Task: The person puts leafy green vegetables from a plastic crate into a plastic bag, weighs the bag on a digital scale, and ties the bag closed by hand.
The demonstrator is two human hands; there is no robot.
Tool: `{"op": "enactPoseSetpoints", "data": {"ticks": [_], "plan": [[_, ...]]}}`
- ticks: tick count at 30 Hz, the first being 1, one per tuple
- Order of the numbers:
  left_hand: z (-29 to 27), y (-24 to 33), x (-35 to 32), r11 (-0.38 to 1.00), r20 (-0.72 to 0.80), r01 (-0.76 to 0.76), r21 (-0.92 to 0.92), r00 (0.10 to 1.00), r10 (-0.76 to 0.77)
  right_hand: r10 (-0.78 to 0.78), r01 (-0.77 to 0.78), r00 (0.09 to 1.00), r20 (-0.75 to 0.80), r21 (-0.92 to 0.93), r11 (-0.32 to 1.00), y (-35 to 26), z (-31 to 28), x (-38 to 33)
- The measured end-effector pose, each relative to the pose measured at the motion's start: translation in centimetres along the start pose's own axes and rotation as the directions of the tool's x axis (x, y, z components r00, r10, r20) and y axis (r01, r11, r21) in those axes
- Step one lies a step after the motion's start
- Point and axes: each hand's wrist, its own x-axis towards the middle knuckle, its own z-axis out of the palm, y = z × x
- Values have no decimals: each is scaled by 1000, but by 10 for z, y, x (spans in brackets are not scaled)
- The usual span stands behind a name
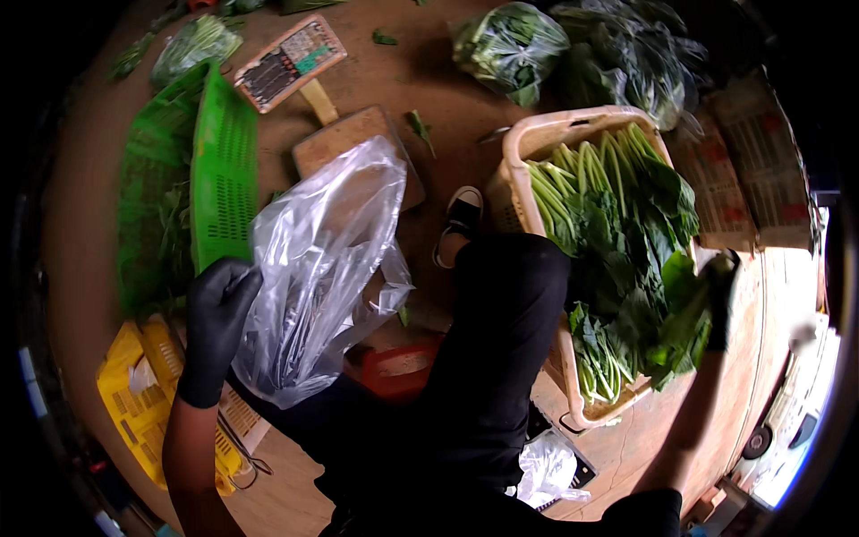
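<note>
A black glove covers my left hand point(222, 309), whose fingers are closed on the edge of a clear plastic bag point(313, 277). The bag hangs over my left thigh and looks empty. On the right, my gloved right hand point(721, 291) is at the outer side of a pale plastic basket point(517, 152). Its fingers are closed on a bunch of dark leafy greens point(682, 336) at the basket's edge. More leafy greens point(617, 210) with pale green stalks fill the basket. Leaves partly hide the right fingers.
A green crate point(224, 170) and a yellow crate point(134, 403) stand at left. Ahead is a platform scale point(344, 134) with a tilted display point(291, 63). Bagged greens point(512, 49) lie beyond the basket, near stacked cardboard boxes point(752, 161). A red stool point(398, 369) is beneath me.
</note>
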Motion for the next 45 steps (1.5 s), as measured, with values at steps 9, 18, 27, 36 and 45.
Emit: {"op": "enactPoseSetpoints", "data": {"ticks": [9,18,27,36,45], "plan": [[-30,41,-37,950,5,-144,-276,989,151,-260,-61,933,249,821,567,-330,-104,-7],[-75,-8,-154,941,-593,-305,-146,788,164,-536,-422,671,513,858,293,-489,-21,-58],[-35,-105,-258,914,374,305,-266,907,-193,-434,-581,523,734,679,448,-458,-8,-127],[-21,-43,-29,952,-14,-196,-234,980,198,-388,-613,502,773,634,472,-441,-13,-131],[-84,-93,-97,924,-234,69,-377,958,-167,-378,-646,509,774,633,426,-443,-2,-138]]}}
